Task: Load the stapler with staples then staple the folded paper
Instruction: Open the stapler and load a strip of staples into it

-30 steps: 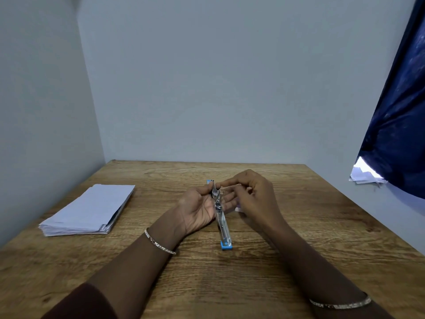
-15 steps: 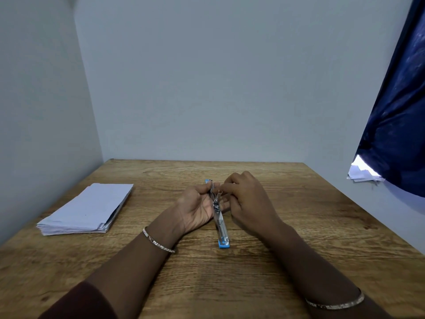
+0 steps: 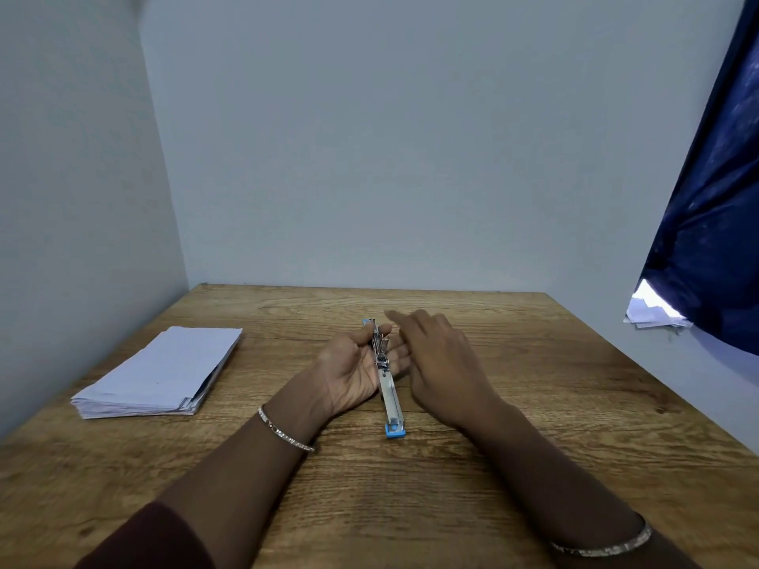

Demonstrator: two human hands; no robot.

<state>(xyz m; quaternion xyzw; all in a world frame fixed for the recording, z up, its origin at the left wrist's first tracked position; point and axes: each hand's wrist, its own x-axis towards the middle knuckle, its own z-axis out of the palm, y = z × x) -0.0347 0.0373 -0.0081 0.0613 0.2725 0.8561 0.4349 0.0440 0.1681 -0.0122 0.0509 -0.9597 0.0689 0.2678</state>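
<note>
A slim metal stapler (image 3: 388, 388) with blue ends lies opened out flat along the middle of the wooden table (image 3: 534, 404). My left hand (image 3: 353, 371) cups its far half, thumb and fingers pinching the metal part near the hinge. My right hand (image 3: 443, 359) hovers just right of the stapler, fingers loosely spread and blurred, holding nothing I can see. A stack of folded white paper (image 3: 160, 373) rests at the table's left side. Any staples in the channel are too small to tell.
Pale walls close in the table at the back and left. A dark blue curtain (image 3: 714, 223) hangs at the right, with some white papers (image 3: 653, 312) beneath its lower edge.
My right hand has let go of the stapler's top and moved slightly right, its fingers opening. My left hand keeps its hold.
</note>
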